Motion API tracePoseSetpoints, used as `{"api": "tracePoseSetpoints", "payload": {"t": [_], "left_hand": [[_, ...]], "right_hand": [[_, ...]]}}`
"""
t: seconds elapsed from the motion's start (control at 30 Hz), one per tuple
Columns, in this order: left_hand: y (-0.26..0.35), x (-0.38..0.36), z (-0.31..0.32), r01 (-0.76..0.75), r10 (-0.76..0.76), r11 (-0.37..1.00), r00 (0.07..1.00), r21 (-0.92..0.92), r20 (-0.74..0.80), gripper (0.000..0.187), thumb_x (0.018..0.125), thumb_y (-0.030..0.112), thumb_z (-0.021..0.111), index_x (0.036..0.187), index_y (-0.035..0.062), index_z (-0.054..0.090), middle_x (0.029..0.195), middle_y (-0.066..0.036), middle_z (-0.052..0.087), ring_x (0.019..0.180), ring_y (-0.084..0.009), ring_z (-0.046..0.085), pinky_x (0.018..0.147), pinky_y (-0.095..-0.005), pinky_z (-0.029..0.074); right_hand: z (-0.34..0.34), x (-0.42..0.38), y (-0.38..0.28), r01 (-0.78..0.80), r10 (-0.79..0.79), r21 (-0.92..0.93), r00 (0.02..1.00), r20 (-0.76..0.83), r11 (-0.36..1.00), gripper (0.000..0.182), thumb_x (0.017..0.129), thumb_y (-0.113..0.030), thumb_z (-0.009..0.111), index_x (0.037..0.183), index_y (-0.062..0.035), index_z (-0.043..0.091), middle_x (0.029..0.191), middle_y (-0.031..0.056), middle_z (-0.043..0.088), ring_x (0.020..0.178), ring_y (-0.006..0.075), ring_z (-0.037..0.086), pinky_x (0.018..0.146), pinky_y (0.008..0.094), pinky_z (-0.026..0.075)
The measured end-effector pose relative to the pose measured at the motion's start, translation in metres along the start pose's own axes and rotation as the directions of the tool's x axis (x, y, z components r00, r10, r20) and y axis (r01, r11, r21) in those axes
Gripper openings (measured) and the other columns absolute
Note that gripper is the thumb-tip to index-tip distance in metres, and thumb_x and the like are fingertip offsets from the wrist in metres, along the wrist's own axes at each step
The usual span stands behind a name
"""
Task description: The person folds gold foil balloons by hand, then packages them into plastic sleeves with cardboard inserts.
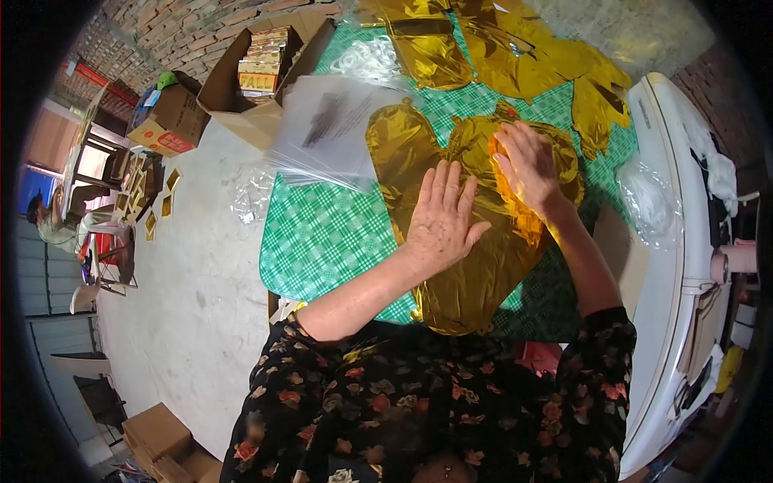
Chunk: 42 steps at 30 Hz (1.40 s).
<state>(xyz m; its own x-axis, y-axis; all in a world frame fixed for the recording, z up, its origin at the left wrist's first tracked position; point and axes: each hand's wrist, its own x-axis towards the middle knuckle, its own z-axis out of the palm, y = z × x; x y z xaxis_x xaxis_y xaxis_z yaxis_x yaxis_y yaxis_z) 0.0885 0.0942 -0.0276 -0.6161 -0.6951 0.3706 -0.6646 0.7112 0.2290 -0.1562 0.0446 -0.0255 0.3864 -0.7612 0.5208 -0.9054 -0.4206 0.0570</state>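
A flat gold foil balloon (459,290) with rounded lobes lies in front of me on a green checked tablecloth (322,241). My left hand (439,221) rests flat on its middle, palm down, with the fingers stretched out and the thumb apart. On the balloon's right part, my right hand (527,165) has bent fingers closed on crumpled foil, which shines orange around them. The fingertips are partly hidden by the folds. Just left of the balloon is a stack of clear plastic bags (322,129) with printed text.
More gold foil balloons (515,56) lie at the far side, beside a white heap of ribbon (366,60). A cardboard box (241,113) of packets stands far left. Along the right runs a white appliance (664,266). Another person (64,225) sits at the far left.
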Motion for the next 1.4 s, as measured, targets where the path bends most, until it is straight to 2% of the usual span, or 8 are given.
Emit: {"api": "tracePoseSetpoints", "payload": {"t": [0.33,0.57,0.77,0.87,0.97,1.07,1.17,1.4], "left_hand": [[-0.002,0.002,0.0,-0.011,0.011,1.0,1.0,-0.002,-0.021,0.074,0.098,0.05,0.059,0.145,-0.0053,0.048,0.151,-0.032,0.041,0.145,-0.0476,0.034,0.121,-0.0572,0.024],[-0.001,0.002,0.001,-0.005,0.005,1.0,1.0,0.008,-0.011,0.075,0.096,0.049,0.062,0.147,-0.0036,0.047,0.152,-0.031,0.039,0.144,-0.0468,0.034,0.12,-0.0569,0.026],[0.001,0.004,-0.002,0.002,-0.002,1.0,1.0,0.011,0.019,0.074,0.096,0.048,0.061,0.147,-0.0031,0.045,0.153,-0.03,0.038,0.145,-0.0465,0.033,0.12,-0.0568,0.025],[0.0,0.004,-0.003,0.001,-0.001,1.0,1.0,0.014,0.025,0.074,0.097,0.048,0.06,0.148,-0.0031,0.044,0.153,-0.031,0.038,0.145,-0.0465,0.033,0.121,-0.0569,0.025],[0.0,0.003,-0.003,0.0,-0.001,1.0,0.999,0.021,0.035,0.074,0.097,0.048,0.059,0.148,-0.0031,0.043,0.153,-0.031,0.037,0.145,-0.0465,0.033,0.121,-0.0569,0.025],[0.0,0.004,-0.004,0.002,-0.003,1.0,0.999,0.022,0.043,0.074,0.098,0.048,0.059,0.148,-0.0032,0.043,0.154,-0.03,0.037,0.145,-0.0464,0.032,0.121,-0.0567,0.024],[0.0,0.003,-0.004,0.004,-0.005,0.999,0.999,0.033,0.052,0.074,0.098,0.048,0.058,0.149,-0.0034,0.043,0.154,-0.03,0.036,0.146,-0.0462,0.031,0.121,-0.0565,0.024],[0.001,0.003,-0.003,0.004,-0.007,0.999,0.998,0.05,0.061,0.074,0.099,0.048,0.057,0.149,-0.0036,0.042,0.155,-0.029,0.036,0.146,-0.0457,0.031,0.121,-0.056,0.024]], "right_hand": [[-0.001,0.01,0.045,-0.222,0.226,-0.239,0.974,-0.013,0.945,0.045,0.089,-0.022,0.074,0.131,-0.01,0.06,0.129,0.0076,0.06,0.127,0.0265,0.051,0.097,0.0488,0.04],[-0.005,0.004,0.106,-0.135,0.15,-0.154,0.984,0.092,0.979,0.032,0.091,-0.03,0.069,0.115,-0.0099,0.062,0.108,0.0089,0.058,0.11,0.0298,0.053,0.09,0.0475,0.038],[-0.029,0.036,0.107,-0.463,0.397,0.003,0.764,0.508,0.886,0.025,0.089,-0.03,0.068,0.1,-0.0106,0.058,0.108,0.009,0.058,0.112,0.0327,0.048,0.096,0.0485,0.034],[-0.033,0.048,0.108,-0.472,0.399,-0.058,0.665,0.631,0.88,0.025,0.088,-0.03,0.068,0.102,-0.0111,0.06,0.11,0.01,0.058,0.115,0.0332,0.048,0.098,0.0487,0.033],[-0.032,0.045,0.105,-0.421,0.389,-0.088,0.709,0.589,0.903,0.034,0.089,-0.035,0.068,0.112,-0.0115,0.059,0.111,0.0119,0.062,0.115,0.0349,0.05,0.101,0.0462,0.035],[-0.031,0.039,0.108,-0.458,0.38,0.011,0.749,0.543,0.889,0.034,0.089,-0.034,0.069,0.113,-0.012,0.06,0.12,0.0133,0.058,0.12,0.0344,0.046,0.103,0.0515,0.031],[-0.032,0.035,0.104,-0.427,0.393,-0.065,0.748,0.535,0.902,0.036,0.089,-0.035,0.069,0.115,-0.0131,0.058,0.122,0.0113,0.059,0.12,0.0341,0.047,0.102,0.0527,0.031],[-0.041,0.045,0.104,-0.49,0.409,-0.062,0.644,0.646,0.87,0.023,0.087,-0.033,0.069,0.096,-0.0131,0.062,0.11,0.0083,0.065,0.115,0.0328,0.05,0.099,0.0503,0.033]]}}
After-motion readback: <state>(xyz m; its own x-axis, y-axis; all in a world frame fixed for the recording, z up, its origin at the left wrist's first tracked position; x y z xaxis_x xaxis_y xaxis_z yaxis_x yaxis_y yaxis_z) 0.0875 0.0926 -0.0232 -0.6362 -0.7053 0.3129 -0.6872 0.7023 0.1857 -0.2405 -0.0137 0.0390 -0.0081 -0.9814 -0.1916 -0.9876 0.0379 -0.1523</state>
